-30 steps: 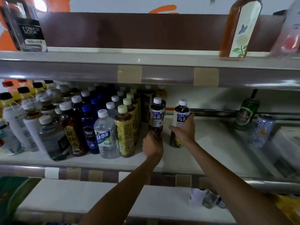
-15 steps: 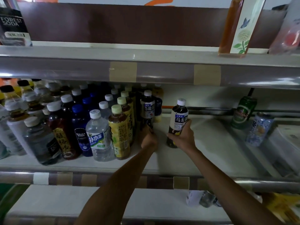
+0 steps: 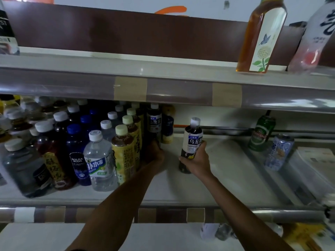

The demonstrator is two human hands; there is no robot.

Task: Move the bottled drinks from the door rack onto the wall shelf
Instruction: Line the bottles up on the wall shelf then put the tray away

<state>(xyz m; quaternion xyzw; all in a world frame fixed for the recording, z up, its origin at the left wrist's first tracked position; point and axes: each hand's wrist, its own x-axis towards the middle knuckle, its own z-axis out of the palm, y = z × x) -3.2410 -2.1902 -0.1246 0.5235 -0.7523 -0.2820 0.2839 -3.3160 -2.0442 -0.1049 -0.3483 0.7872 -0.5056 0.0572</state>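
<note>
My right hand [image 3: 196,161] grips a dark oolong tea bottle [image 3: 192,140] with a white cap, standing on the white middle shelf [image 3: 217,178]. My left hand [image 3: 155,153] holds the base of a second dark tea bottle [image 3: 154,122], pushed in against the crowd of bottles on the left. That crowd has several bottles, among them a clear water bottle [image 3: 100,160], a yellow-labelled tea [image 3: 124,154] and a blue soda bottle [image 3: 77,153]. My left fingers are hidden behind the bottle.
A green can [image 3: 261,134] and a pale can [image 3: 278,153] stand at the shelf's right. The upper shelf [image 3: 126,69] carries an amber bottle [image 3: 261,35] and a tilted clear bottle [image 3: 315,33]. Bare shelf lies between my right hand and the cans.
My left hand has pushed its tea bottle farther back and left, against the other bottles. My right hand has slid down its bottle's body and shifted it slightly right.
</note>
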